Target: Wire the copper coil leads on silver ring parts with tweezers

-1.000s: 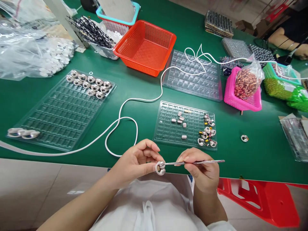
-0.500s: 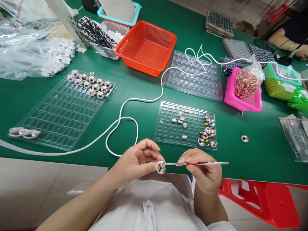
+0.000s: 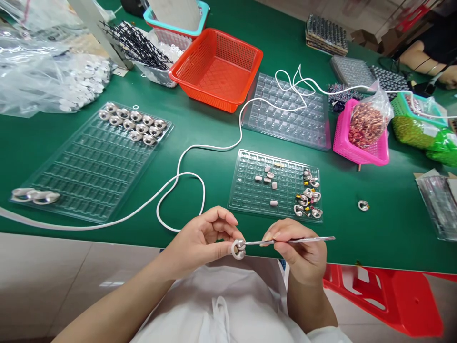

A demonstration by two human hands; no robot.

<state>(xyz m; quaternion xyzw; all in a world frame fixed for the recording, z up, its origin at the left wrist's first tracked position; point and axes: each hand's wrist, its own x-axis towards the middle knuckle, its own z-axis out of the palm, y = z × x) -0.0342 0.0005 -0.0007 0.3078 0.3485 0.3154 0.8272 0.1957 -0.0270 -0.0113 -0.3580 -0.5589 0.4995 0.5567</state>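
My left hand [image 3: 209, 238] pinches a small silver ring-shaped part [image 3: 238, 249], which looks like an earphone shell, between thumb and fingers. In my right hand [image 3: 300, 250] lies a pair of slim metal tweezers [image 3: 312, 239], held nearly level like a pen. Their tip touches the upper right of the part; what it does inside is too small to tell. Just beyond my hands lies a clear plastic tray [image 3: 246, 190] with several small pale pieces [image 3: 273, 185] and, along its right side, several silver parts with yellow bits [image 3: 309, 193].
Another clear tray [image 3: 89, 171] with silver parts is at left. A white cable [image 3: 210, 147] loops across the green table. Red basket [image 3: 217, 71] and pink basket [image 3: 360, 143] stand farther back. One loose silver part [image 3: 363, 205] lies at right. A co-worker's arm [image 3: 417, 57] shows at far right.
My right hand has shifted slightly left and up, and the rear end of the tweezers has tilted up a little. My left hand and the silver part stay put.
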